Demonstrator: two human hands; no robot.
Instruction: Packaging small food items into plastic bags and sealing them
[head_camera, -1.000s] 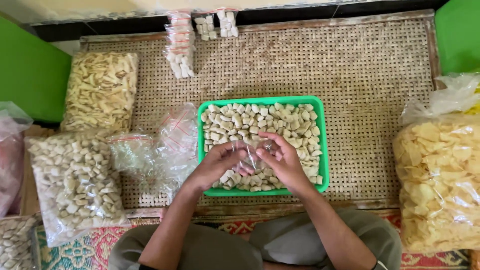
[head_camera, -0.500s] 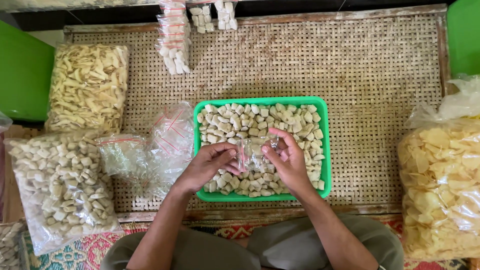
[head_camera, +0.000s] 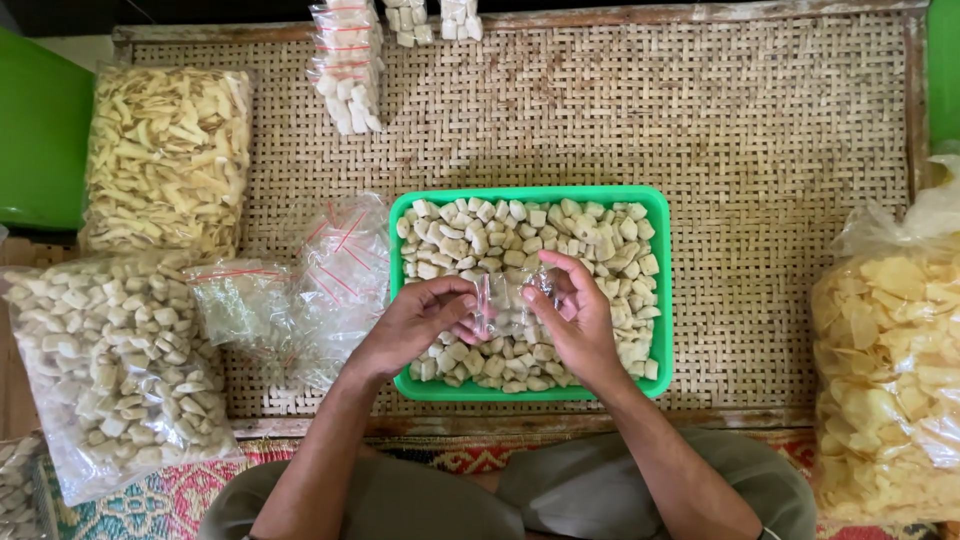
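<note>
Left hand (head_camera: 425, 318) and right hand (head_camera: 572, 318) close together; fingers curled, pinching.

Tray (head_camera: 655, 290) sits mid-mat (head_camera: 700, 120), full of snack pieces (head_camera: 520, 235). Both hands meet over it, left hand (head_camera: 420, 320) and right hand (head_camera: 575, 320), a small plastic bag (head_camera: 508, 300) between them. Left of the tray lies a pile of empty bags (head_camera: 320, 270); farther left, two big filled sacks (head_camera: 165, 155), one behind the other. Right edge: another sack (head_camera: 885, 370). Behind, small packets (head_camera: 345, 60).
</note>
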